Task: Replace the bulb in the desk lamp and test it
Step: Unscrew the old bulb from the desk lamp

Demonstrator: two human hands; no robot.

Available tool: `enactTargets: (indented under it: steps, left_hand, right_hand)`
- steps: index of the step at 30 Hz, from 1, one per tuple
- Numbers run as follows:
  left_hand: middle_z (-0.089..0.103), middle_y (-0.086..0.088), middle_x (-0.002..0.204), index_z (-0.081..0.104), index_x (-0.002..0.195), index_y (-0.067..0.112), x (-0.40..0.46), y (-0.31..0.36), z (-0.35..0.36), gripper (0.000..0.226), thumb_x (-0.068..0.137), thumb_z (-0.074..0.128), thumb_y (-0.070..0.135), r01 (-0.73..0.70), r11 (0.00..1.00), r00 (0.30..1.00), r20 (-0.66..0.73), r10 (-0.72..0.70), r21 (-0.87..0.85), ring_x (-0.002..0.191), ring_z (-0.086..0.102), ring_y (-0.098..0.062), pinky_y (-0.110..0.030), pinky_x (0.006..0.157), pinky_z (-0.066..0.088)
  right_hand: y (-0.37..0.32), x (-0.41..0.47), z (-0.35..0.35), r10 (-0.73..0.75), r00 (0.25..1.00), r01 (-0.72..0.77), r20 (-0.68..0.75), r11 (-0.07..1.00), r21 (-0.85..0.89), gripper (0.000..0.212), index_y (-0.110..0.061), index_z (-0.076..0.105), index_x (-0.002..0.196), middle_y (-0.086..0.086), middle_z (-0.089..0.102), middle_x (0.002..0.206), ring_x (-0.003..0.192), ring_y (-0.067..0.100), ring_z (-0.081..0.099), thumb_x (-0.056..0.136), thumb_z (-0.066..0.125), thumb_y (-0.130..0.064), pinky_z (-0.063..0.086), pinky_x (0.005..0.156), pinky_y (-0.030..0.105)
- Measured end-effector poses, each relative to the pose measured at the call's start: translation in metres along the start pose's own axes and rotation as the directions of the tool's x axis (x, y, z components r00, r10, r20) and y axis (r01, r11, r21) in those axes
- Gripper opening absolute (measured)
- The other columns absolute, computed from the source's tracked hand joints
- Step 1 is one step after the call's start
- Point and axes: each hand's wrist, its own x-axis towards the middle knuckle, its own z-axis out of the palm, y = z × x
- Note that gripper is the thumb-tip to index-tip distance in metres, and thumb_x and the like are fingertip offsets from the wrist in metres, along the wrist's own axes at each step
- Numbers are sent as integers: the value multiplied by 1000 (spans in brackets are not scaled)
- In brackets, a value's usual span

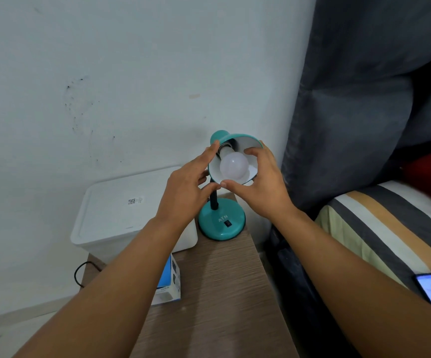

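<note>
Hands (186, 182) (258, 177) ring shade (248, 143) — bulb (233, 165) socket half-hidden.

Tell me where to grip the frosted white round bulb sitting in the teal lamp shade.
Grip the frosted white round bulb around its widest part, coming from the shade's open mouth facing you. Its neck sits deep in the teal lamp shade, so only the dome is likely reachable.

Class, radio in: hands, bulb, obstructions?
Left hand and right hand open, cupping lamp shade. Bulb in socket, unlit. Nothing blocking.
</note>
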Motion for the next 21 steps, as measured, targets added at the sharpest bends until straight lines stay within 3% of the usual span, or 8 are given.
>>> enactTargets:
  steps: [4,8,12,15,21]
  left_hand:
    - [62,6,134,33,151,43,0,1,0,88,83,80,13,4,1000,1000,-3,-4,-24,110,67,-10,-26,100,52]
    - [61,7,135,32,152,42,-1,-1,-1,89,83,80,13,-8,1000,1000,2,8,-8,110,66,-10,-27,99,53]
    - [60,6,136,32,151,43,-1,0,0,88,83,80,16,-17,1000,1000,1,17,-7,112,66,-12,-28,100,53]
    - [61,5,136,32,151,42,-1,0,0,87,83,80,16,-18,1000,1000,-1,18,-15,112,66,-13,-27,100,52]
    - [61,4,137,34,152,39,-1,-1,0,87,82,80,14,-13,999,1000,-6,12,-40,113,65,-11,-24,100,51]
  right_hand:
    - [0,2,2,-54,999,54,5,998,15,66,-34,50,130,2,35,151,136,19,39,74,84,-36,48,104,45]
    - [2,-2,3,-77,996,74,38,994,86,73,-44,44,134,-1,22,157,141,21,35,77,81,-17,50,103,47]
    - [1,-4,3,-60,998,58,17,995,81,89,-29,37,142,-2,29,153,141,15,33,69,87,-38,48,105,45]
    - [0,-1,5,-9,1000,9,-10,1000,23,80,-29,46,134,-1,33,151,134,16,41,67,86,-49,49,103,44]
    - [3,0,4,-68,997,66,31,995,75,68,-37,51,135,0,16,161,143,15,29,77,84,-25,48,106,43]
